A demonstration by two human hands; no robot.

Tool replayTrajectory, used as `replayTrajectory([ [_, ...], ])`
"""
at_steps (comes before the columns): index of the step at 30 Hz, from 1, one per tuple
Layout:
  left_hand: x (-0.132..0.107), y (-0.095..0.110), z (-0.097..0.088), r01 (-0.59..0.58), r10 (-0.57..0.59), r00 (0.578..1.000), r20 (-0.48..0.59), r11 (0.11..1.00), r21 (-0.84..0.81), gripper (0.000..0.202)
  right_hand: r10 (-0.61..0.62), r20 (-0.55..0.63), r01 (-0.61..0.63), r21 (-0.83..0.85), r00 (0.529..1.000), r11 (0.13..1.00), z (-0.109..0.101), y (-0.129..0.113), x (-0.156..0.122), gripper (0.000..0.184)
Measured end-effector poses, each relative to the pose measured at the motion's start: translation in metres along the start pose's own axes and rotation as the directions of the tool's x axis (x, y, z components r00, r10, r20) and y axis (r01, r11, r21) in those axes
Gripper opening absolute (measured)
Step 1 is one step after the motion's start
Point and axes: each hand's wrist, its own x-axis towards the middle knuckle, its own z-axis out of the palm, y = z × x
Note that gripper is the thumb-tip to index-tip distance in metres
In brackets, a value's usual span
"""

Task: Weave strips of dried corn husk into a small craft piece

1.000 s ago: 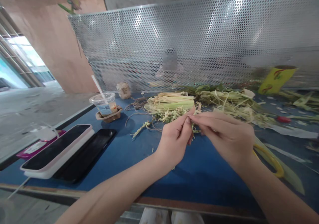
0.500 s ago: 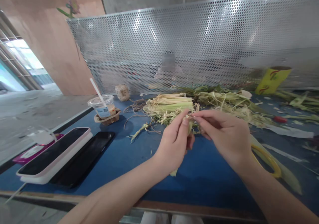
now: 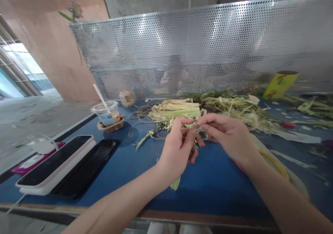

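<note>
Over the blue table (image 3: 135,161), my left hand (image 3: 178,150) is closed round a pale green leaf strip (image 3: 175,183); the strip's lower end sticks out below my palm. My right hand (image 3: 229,137) meets it from the right and pinches the top of the same strip between thumb and forefinger. Both hands are raised a little above the tabletop. Just behind them lies a bundle of cut pale stalks (image 3: 177,110), with small trimmings scattered round it.
A loose heap of green leaves (image 3: 239,107) spreads at the back right. Two phones (image 3: 59,161) lie at the left, near a plastic cup with a spoon (image 3: 106,112). Yellow-handled scissors (image 3: 273,159) rest under my right forearm. A perforated metal screen (image 3: 208,43) closes the table's far side.
My left fingers have loosened and shifted on the strip, and more of its lower end now shows below my palm. Both hands stay together at the same spot.
</note>
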Motion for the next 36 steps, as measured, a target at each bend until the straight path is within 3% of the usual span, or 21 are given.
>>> replayTrajectory([
  [5, -0.003, -0.003, 0.001, -0.047, 0.050, 0.998, -0.024, 0.994, 0.101, 0.010, -0.036, 0.020, 0.035, 0.018, 0.999, 0.999, 0.003, -0.002, -0.002, 0.009],
  [12, -0.002, -0.004, 0.002, -0.082, 0.091, 0.993, -0.074, 0.990, 0.117, 0.017, -0.145, -0.104, 0.127, -0.163, 0.984, 0.979, 0.007, -0.009, -0.009, 0.010],
  [18, -0.005, -0.002, 0.001, -0.095, 0.128, 0.988, -0.092, 0.949, 0.299, 0.018, -0.169, -0.192, 0.116, -0.261, 0.967, 0.958, 0.013, -0.010, -0.014, 0.008],
  [25, -0.006, -0.005, -0.002, -0.103, 0.168, 0.980, -0.109, 0.888, 0.447, 0.019, -0.334, -0.221, 0.224, -0.408, 0.916, 0.885, 0.014, -0.010, -0.021, 0.011],
  [28, -0.004, -0.006, -0.001, -0.107, 0.157, 0.982, -0.100, 0.916, 0.386, 0.016, -0.304, -0.228, 0.205, -0.373, 0.925, 0.905, 0.013, -0.011, -0.021, 0.011],
  [31, -0.003, -0.005, 0.001, -0.062, 0.090, 0.993, -0.083, 0.955, 0.291, 0.014, -0.196, -0.252, 0.126, -0.271, 0.948, 0.954, 0.012, -0.012, -0.018, 0.009],
  [36, -0.002, -0.004, 0.002, -0.079, 0.076, 0.997, 0.019, 0.980, 0.181, 0.016, -0.093, -0.275, 0.068, -0.099, 0.957, 0.993, 0.010, -0.011, -0.013, 0.006],
])
